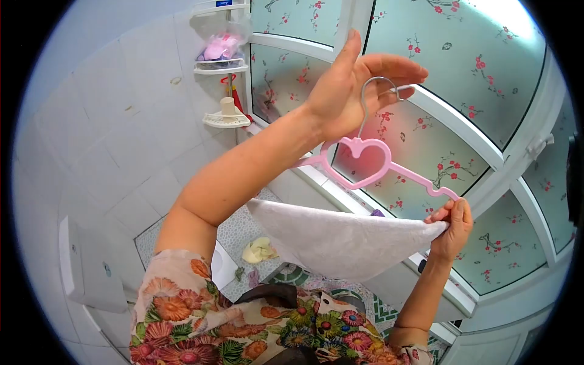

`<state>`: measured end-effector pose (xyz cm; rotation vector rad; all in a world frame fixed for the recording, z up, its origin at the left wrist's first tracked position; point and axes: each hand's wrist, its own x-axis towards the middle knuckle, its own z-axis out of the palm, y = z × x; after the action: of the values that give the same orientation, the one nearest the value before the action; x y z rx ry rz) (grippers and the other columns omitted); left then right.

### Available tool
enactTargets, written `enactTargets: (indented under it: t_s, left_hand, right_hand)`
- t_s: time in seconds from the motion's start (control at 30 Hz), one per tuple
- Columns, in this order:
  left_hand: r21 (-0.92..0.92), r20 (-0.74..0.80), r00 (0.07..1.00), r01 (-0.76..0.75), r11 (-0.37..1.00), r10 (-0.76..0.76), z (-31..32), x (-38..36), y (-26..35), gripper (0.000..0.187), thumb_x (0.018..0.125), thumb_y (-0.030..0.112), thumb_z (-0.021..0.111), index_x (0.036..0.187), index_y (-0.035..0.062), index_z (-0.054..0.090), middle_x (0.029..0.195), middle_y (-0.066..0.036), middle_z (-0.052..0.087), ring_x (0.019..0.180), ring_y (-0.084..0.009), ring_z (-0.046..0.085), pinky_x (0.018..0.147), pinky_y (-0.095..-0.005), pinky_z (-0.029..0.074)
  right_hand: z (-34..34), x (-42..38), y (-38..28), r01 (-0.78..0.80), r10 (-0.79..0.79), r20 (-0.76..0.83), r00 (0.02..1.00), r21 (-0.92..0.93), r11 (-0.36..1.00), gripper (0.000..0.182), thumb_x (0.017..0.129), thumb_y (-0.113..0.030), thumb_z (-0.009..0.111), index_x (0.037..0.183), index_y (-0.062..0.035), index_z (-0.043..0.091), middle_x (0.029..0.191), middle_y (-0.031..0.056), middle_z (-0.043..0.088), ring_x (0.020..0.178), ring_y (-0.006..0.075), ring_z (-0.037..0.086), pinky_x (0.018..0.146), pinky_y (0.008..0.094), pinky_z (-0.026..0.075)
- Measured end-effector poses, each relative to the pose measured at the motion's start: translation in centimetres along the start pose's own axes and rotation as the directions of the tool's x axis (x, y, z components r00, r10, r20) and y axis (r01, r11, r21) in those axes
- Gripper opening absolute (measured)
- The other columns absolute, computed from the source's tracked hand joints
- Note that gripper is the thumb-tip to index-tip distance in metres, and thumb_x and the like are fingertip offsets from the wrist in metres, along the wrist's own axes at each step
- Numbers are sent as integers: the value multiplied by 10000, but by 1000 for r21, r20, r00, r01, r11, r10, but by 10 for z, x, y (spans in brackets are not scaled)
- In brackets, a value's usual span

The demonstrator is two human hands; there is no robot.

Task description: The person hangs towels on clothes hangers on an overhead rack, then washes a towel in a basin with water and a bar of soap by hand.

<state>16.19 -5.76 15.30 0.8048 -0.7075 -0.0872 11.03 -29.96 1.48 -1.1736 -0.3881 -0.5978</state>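
A pink hanger [389, 163] with a heart-shaped centre and a metal hook is raised in front of the frosted windows. My left hand [359, 91] is beside the hook, its palm towards the hook and its fingers and thumb apart. Lower right, my right hand [451, 228] pinches the corner of a white cloth [347, 240] at the hanger's right end. The cloth hangs below the hanger, its upper edge stretched to the left. My left forearm hides the hanger's left end.
White corner shelves [226, 119] hold a pink item in a plastic bag and a beige cup. Frosted windows [450, 67] with red flowers line the right side. A white cistern [91, 264] stands lower left. A pale yellow cloth [260, 250] lies below.
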Motion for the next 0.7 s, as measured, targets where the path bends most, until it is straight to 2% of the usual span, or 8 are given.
enactTargets:
  t_s: [0.03, 0.13, 0.33, 0.43, 0.53, 0.57, 0.63, 0.7]
  left_hand:
    - [6, -17, 999, -51, 999, 51, 0, 2, 0, 794, 921, 607, 110, 829, 0, 615, 767, -148, 617, 739, -271, 622, 897, -430, 460]
    - [-23, 333, 943, 23, 999, -14, -26, 11, -2, 748, 929, 594, 114, 661, 35, 533, 561, -70, 496, 555, -220, 532, 782, -416, 494]
    - [148, 290, 931, 187, 971, -223, -25, 11, 6, 713, 936, 585, 113, 512, 77, 379, 391, 13, 197, 396, -147, 264, 581, -358, 471]
    - [49, 588, 800, 110, 993, -118, -37, 28, 12, 740, 930, 597, 123, 684, 39, 542, 520, -45, 460, 531, -196, 491, 704, -372, 481]
    - [88, 200, 980, -3, 996, -14, -5, 30, 35, 712, 927, 592, 193, 1083, 6, 565, 1020, -167, 614, 974, -275, 590, 912, -383, 431]
    - [155, 298, 954, -15, 988, -32, -25, 40, 45, 743, 922, 596, 214, 1359, 6, 326, 1386, -185, 370, 1287, -289, 367, 1045, -390, 303]
    - [229, 93, 994, -77, 970, 57, -35, 43, 59, 707, 934, 569, 220, 1307, -4, 398, 1335, -180, 431, 1239, -278, 424, 1036, -388, 325]
    - [237, 79, 994, -97, 967, 80, -52, 38, 68, 651, 952, 520, 241, 1290, -9, 413, 1312, -173, 457, 1207, -277, 459, 1022, -390, 348]
  right_hand:
    - [0, 0, 0, -2, 2, -2, 1000, 6, 1000, 302, 964, -243, 439, 782, -8, 492, 547, 95, 550, 431, 174, 540, 430, 282, 492]
    - [3, -2, -1, 1, -1, 28, 1000, -14, 1000, 299, 964, -236, 438, 780, -7, 494, 545, 102, 550, 434, 180, 548, 432, 289, 500]
    - [5, -3, -3, 12, -6, 84, 996, -67, 998, 303, 963, -238, 440, 779, -3, 492, 548, 113, 553, 443, 192, 564, 448, 302, 516]
    - [10, 1, -11, 11, -7, 65, 998, -65, 998, 296, 962, -225, 439, 776, 0, 492, 552, 108, 554, 449, 183, 564, 450, 293, 505]
    - [6, 32, -42, 93, -94, 5, 996, -161, 983, 287, 957, -212, 444, 774, 3, 494, 556, 97, 549, 448, 175, 556, 444, 280, 484]
    - [3, 47, -58, 135, -145, -39, 989, -202, 970, 289, 951, -225, 459, 777, 2, 504, 567, 83, 545, 465, 169, 552, 452, 268, 465]
    - [-3, 82, -98, 212, -240, -99, 966, -237, 948, 289, 945, -237, 477, 784, -1, 513, 576, 79, 546, 487, 173, 553, 478, 277, 471]
    - [-2, 114, -144, 307, -342, -118, 932, -238, 921, 283, 938, -245, 498, 790, -5, 523, 589, 76, 550, 516, 177, 558, 510, 290, 476]
